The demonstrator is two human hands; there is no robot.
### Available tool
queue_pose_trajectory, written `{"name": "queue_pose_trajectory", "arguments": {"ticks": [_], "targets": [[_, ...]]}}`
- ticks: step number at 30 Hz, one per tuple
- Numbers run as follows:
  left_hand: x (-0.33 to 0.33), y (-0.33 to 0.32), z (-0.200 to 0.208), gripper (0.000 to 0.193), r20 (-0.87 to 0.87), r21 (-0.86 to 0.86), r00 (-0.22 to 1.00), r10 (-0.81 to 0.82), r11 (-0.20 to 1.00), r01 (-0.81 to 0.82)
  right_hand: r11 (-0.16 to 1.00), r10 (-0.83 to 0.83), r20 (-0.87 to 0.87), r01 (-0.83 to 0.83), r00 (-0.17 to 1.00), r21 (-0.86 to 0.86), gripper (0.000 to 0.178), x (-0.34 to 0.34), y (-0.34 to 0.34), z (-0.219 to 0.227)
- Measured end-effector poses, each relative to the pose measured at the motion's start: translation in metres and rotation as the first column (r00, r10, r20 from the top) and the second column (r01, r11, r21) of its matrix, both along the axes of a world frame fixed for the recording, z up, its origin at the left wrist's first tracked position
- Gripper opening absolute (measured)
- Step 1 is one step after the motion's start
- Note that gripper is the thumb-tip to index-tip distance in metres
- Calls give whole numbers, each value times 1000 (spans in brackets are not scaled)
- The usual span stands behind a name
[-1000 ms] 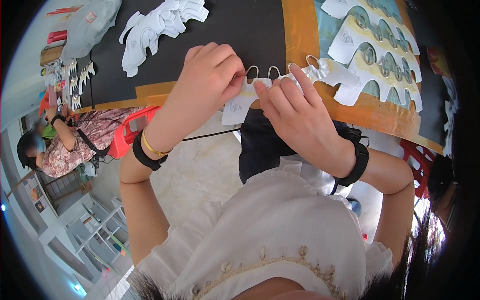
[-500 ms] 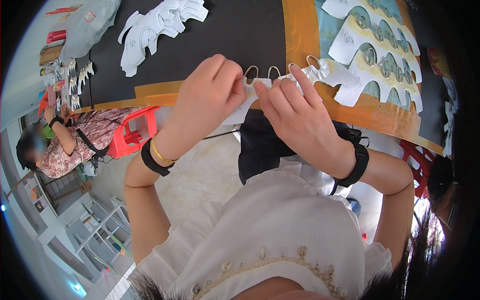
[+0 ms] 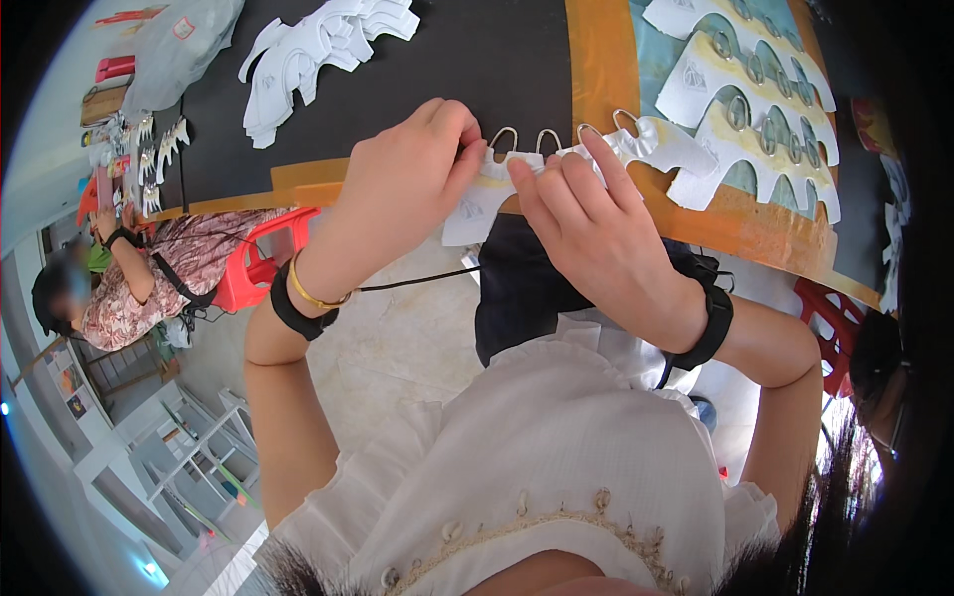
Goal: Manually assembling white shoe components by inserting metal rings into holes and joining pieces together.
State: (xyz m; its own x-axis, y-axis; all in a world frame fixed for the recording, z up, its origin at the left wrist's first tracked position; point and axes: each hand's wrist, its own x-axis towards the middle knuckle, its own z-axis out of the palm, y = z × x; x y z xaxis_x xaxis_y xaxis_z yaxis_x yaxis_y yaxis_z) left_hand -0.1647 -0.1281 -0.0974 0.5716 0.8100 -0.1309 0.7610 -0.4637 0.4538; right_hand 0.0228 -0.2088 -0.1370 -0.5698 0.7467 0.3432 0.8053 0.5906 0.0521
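Note:
At the table's near edge lies a white strip (image 3: 475, 217) with scalloped cut-outs and a yellowish smear. Several bent metal loops (image 3: 504, 138) stand up along its far side. My left hand (image 3: 405, 181) is closed, thumb and index finger pinched together at the strip's left end. What that pinch holds, if anything, is hidden behind the fingers. My right hand (image 3: 594, 211) presses its thumb and bent fingers on the middle of the strip, index finger stretched toward the loops. The strip's right end shows past that hand.
On the right lie rows of white scalloped pieces (image 3: 693, 81) with oval metal rings (image 3: 737, 112). Further back on the black tabletop (image 3: 487, 60) is a stack of white cut pieces (image 3: 308, 60). A person (image 3: 124, 273) sits at far left beside a red stool (image 3: 260, 260).
My left hand has shifted slightly up and left, baring more of the strip's left end. My right hand stays nearly where it was on the strip.

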Motion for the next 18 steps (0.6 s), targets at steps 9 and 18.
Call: {"name": "queue_pose_trajectory", "arguments": {"ticks": [9, 18], "targets": [[5, -7, -5, 12, 43, 129, 998, 36, 991, -41, 1000, 2, 15, -2, 1000, 1, 17, 1, -1, 0], [-15, -15, -22, 24, 2, 538, 968, -250, 816, 209, 1000, 22, -12, -22, 1000, -20, 14, 1, 1, 2]]}}
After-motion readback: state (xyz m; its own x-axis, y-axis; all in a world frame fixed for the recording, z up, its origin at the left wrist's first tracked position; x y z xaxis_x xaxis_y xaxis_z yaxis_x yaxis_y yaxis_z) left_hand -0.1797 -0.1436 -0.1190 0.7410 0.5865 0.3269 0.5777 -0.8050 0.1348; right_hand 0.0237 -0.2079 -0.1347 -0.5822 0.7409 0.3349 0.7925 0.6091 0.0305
